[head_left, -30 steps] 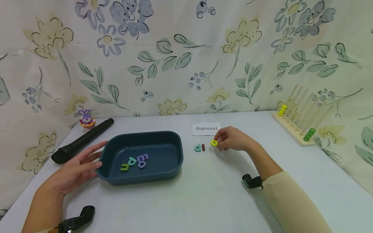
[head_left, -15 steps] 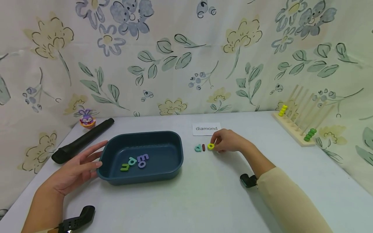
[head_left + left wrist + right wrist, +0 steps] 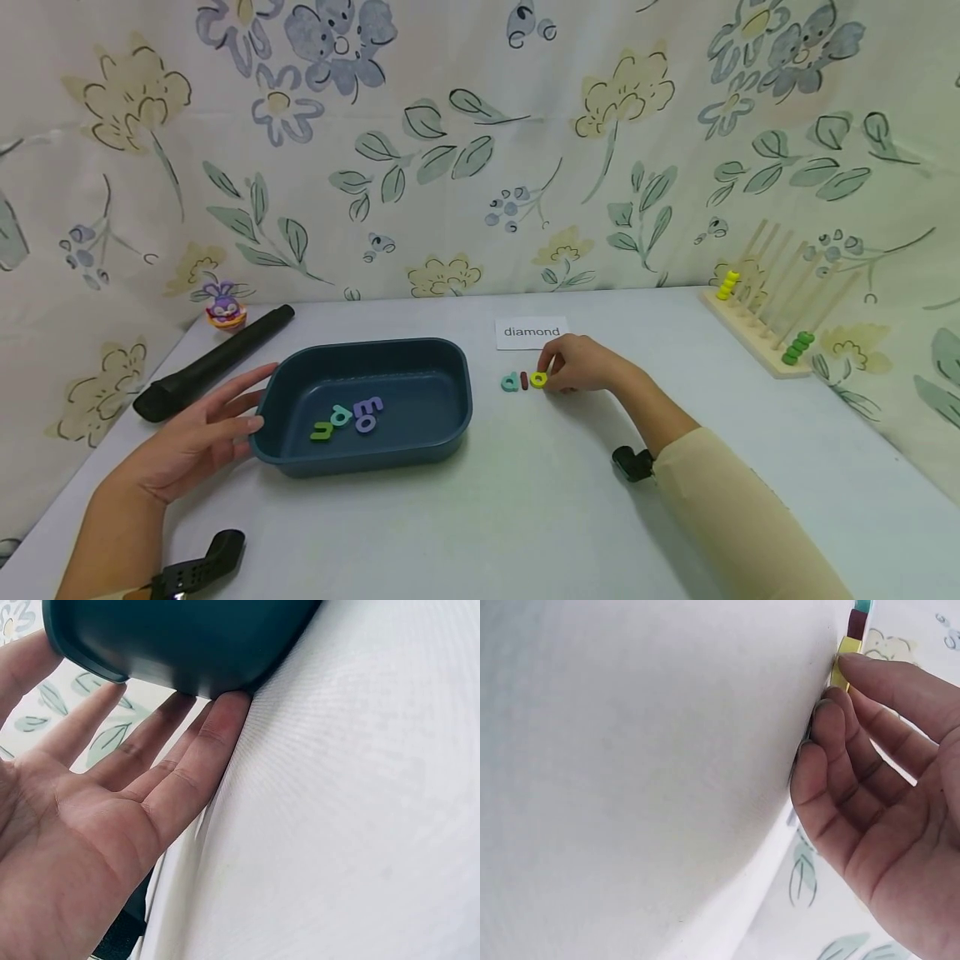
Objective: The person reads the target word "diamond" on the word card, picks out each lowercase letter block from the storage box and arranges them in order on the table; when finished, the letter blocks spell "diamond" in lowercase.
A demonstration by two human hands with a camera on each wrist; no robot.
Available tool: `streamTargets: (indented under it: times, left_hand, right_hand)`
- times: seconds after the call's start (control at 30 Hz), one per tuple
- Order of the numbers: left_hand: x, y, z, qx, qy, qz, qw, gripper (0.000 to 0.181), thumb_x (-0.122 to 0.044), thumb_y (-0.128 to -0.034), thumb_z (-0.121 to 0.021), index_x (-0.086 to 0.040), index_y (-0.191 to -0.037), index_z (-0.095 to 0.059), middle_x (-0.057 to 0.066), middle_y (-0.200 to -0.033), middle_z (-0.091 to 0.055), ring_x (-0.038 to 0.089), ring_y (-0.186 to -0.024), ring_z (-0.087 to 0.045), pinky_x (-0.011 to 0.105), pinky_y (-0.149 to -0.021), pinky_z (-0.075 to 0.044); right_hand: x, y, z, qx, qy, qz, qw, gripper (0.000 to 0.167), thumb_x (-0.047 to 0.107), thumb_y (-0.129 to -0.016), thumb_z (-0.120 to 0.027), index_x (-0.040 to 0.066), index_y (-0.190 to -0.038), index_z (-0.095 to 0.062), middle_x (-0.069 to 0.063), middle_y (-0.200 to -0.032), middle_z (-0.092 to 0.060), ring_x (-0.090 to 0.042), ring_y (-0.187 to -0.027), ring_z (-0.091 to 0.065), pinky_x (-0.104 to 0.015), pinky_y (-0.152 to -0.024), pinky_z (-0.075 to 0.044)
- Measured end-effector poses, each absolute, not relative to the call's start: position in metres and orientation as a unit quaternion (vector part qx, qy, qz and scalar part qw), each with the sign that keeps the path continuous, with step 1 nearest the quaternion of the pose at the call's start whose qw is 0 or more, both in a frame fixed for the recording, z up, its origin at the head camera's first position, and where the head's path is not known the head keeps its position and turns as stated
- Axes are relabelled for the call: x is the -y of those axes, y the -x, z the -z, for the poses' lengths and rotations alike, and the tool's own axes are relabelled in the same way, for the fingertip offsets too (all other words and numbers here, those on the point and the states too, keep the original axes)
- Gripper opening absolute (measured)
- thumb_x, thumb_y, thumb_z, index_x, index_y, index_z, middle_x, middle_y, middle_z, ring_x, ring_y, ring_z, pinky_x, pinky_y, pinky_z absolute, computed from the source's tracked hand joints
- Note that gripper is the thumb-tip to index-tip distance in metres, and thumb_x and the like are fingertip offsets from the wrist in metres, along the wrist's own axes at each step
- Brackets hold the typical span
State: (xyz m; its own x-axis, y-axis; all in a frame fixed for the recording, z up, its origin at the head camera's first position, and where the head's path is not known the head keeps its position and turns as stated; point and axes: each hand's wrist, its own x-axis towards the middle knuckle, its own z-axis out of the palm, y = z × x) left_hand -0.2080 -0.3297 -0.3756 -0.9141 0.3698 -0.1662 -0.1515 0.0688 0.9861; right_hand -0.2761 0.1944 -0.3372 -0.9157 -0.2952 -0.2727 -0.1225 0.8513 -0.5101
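My right hand (image 3: 581, 364) pinches a yellow letter (image 3: 538, 380) with a round hole, low over the white table. Left of it stand a dark red letter i (image 3: 524, 381) and a teal letter d (image 3: 510, 382). In the right wrist view the thumb touches the yellow letter (image 3: 845, 664), and the other fingers curl against the tabletop. My left hand (image 3: 198, 437) rests its outstretched fingers against the left end of a dark blue tray (image 3: 360, 461). Inside the tray lie a green letter (image 3: 321, 431), a turquoise letter (image 3: 341, 415), a purple m (image 3: 367, 406) and a purple round letter (image 3: 365, 424).
A white card (image 3: 531, 333) printed "diamond" lies behind the letters. At the back right stands a wooden peg rack (image 3: 757, 333) with yellow and green beads. A black tube-like object (image 3: 213, 362) and a small purple figurine (image 3: 224, 307) are at the back left.
My right hand has slid the yellow letter leftward, up close to the dark red i. The left hand and the tray have stayed in place.
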Motion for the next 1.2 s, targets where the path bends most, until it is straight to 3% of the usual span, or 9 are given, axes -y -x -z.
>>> streamTargets:
  times: [0.67, 0.9, 1.2]
  left_hand:
    - [0.327, 0.207, 0.373, -0.714, -0.069, -0.670, 0.191, 0.075, -0.008, -0.1049, -0.056, -0.035, -0.166, -0.021, 0.022, -0.169, -0.001, -0.001, -0.118, -0.063, 0.030, -0.094, -0.059]
    - [0.327, 0.207, 0.374, -0.715, -0.068, -0.670, 0.189, 0.075, -0.008, -0.1047, -0.056, -0.034, -0.166, -0.021, 0.022, -0.169, -0.002, -0.001, -0.118, -0.063, 0.031, -0.094, -0.059]
    - [0.327, 0.205, 0.373, -0.714, -0.066, -0.672, 0.188, 0.075, -0.008, -0.1047, -0.056, -0.034, -0.166, -0.021, 0.022, -0.169, -0.002, 0.000, -0.118, -0.063, 0.032, -0.094, -0.059]
  right_hand:
    - [-0.203, 0.278, 0.326, -0.936, 0.106, 0.255, 0.218, 0.029, 0.015, -0.089, -0.077, 0.009, -0.116, -0.068, -0.008, -0.101, -0.067, -0.021, -0.084, -0.063, -0.031, -0.077, -0.054]
    - [-0.201, 0.278, 0.312, -0.939, 0.136, 0.252, 0.188, 0.029, 0.016, -0.091, -0.073, 0.008, -0.119, -0.068, -0.009, -0.112, -0.069, -0.023, -0.094, -0.064, -0.036, -0.082, -0.056]
    - [-0.191, 0.279, 0.293, -0.935, 0.161, 0.276, 0.153, 0.029, 0.017, -0.094, -0.073, 0.007, -0.121, -0.070, -0.008, -0.108, -0.069, -0.025, -0.095, -0.064, -0.034, -0.080, -0.057]
